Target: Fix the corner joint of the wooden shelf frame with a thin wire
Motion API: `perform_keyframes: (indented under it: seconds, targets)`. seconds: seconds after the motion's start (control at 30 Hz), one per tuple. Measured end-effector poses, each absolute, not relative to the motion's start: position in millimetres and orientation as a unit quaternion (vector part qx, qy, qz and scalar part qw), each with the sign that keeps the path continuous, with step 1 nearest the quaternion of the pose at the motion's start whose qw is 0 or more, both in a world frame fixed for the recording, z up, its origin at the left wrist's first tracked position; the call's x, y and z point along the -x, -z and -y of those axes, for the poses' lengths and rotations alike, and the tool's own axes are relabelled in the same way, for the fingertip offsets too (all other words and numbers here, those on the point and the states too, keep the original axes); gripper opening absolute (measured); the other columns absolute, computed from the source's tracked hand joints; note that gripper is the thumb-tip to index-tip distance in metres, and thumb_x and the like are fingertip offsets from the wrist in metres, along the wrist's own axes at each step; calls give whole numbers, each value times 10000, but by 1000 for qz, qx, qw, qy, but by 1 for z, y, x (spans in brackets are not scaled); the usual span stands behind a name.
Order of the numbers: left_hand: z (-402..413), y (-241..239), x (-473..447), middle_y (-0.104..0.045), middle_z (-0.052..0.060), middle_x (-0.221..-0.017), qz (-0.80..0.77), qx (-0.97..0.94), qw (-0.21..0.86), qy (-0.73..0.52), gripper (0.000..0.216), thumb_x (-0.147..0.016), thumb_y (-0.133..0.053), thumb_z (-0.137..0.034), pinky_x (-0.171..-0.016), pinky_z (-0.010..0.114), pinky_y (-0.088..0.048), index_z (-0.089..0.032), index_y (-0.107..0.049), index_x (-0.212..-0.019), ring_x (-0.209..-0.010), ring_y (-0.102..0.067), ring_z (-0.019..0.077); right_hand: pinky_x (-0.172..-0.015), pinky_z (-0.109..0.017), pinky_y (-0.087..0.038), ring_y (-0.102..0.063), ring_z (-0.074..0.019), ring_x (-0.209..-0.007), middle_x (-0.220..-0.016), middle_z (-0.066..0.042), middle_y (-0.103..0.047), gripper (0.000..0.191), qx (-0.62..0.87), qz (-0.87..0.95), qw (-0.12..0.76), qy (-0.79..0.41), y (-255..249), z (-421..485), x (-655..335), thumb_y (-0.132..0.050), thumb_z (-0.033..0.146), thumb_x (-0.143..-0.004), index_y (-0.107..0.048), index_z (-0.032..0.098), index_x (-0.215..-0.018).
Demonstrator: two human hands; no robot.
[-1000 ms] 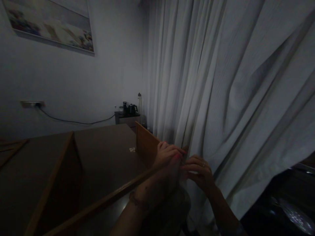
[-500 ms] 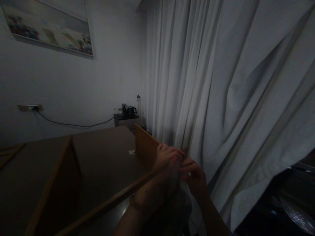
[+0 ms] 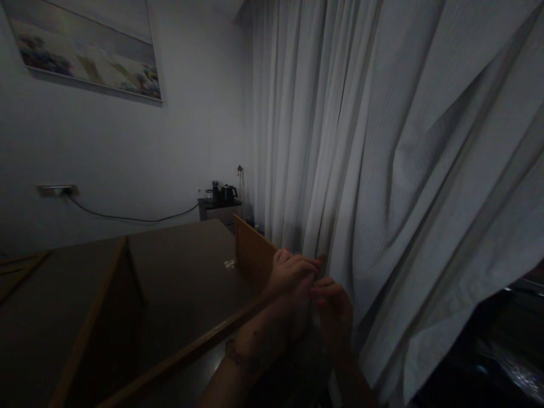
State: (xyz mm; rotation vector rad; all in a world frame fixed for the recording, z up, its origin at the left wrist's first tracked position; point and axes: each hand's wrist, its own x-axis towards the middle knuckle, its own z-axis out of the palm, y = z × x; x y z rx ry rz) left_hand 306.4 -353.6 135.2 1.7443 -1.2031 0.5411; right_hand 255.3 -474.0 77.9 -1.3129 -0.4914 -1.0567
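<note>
The room is dim. My left hand (image 3: 291, 277) rests with curled fingers on the corner of a brown wooden frame (image 3: 250, 255), where its side board meets a front rail. My right hand (image 3: 335, 309) is just to its right, fingers pinched together against the left fingertips at the edge of a long white curtain (image 3: 382, 170). What the fingers pinch is too dark and small to make out. A bracelet circles my left wrist.
The wooden frame has dark panels and a ridge board (image 3: 97, 317) at the left. A picture (image 3: 85, 51) hangs on the wall. A cable (image 3: 127, 218) runs from a wall socket to a small table with a kettle (image 3: 227, 194). A dark object (image 3: 501, 351) lies at lower right.
My right hand has drawn in and down toward the left hand, with its fingers tucked closer. The curtain has swung further over the lower right. The left hand stays on the frame corner.
</note>
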Motion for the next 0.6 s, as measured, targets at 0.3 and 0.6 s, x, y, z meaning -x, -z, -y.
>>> perform_keyframes:
  seconds: [0.3,0.6]
  targets:
    - [357,-128,-311,-741,3,-1137,479,-729,426,-239,122,-846,-550,-335,-1053,423,-301,-253,-624,-898,-1001,-582,217,-568,-229,-442,-546,-121,-628,-688,33,-561,230,554,145,664,481,-78,458,-249,-677,402,-885,-597,223,-765]
    - [359,-128,-314,-760,-14,-1089,463,-742,421,-240,171,-903,-560,-383,-1069,418,-292,-254,-648,-833,-979,-586,206,-505,-215,-382,-461,-112,-571,-645,41,-509,341,544,55,688,478,-78,450,-248,-705,457,-837,-516,208,-704]
